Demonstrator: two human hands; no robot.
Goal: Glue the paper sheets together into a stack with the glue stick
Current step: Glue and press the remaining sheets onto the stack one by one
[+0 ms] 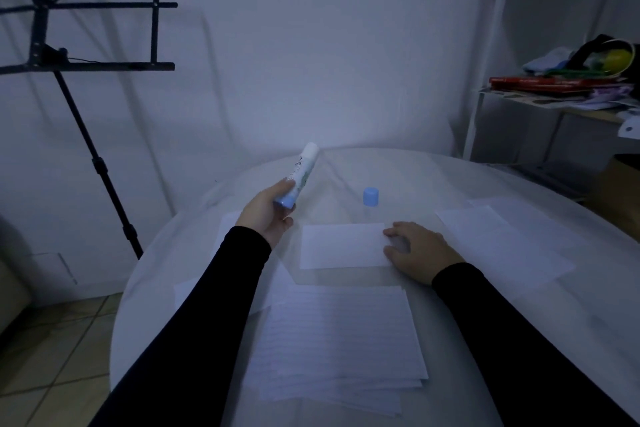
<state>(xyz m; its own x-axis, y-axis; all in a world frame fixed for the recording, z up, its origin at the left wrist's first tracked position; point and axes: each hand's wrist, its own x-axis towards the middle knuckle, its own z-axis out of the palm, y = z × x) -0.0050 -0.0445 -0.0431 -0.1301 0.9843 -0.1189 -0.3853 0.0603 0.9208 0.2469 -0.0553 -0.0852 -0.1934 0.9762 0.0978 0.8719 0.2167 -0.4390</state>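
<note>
Head view: the left hand [268,215] is gripping the glue stick [297,176] by its blue base, its fingers [287,218] curling round the lower end. The stick is being held in the air above the far left part of the worktop [467,184], tilting up and away, with the white exposed end pointing toward the wall. The blue cap [371,197] is standing by itself on the worktop, apart from the stick, just beyond the far edge of the small paper sheet [341,246].

The right hand [420,255] is lying palm down at the right edge of the small paper sheet, its fingers [394,234] loose and resting on the paper edge, curling round nothing. The small sheet is lying flat in the middle of the worktop, between both hands.

A stack of lined sheets [339,340] is lying nearer the person, its edges fanning out slightly at the bottom. Another loose sheet [502,243] is lying on the right of the worktop, and more paper [228,222] is showing partly under the left sleeve [194,322].

A black music stand [86,62] is standing on the left beside the worktop. A shelf [568,107] carrying books and clutter is showing at the right edge
</note>
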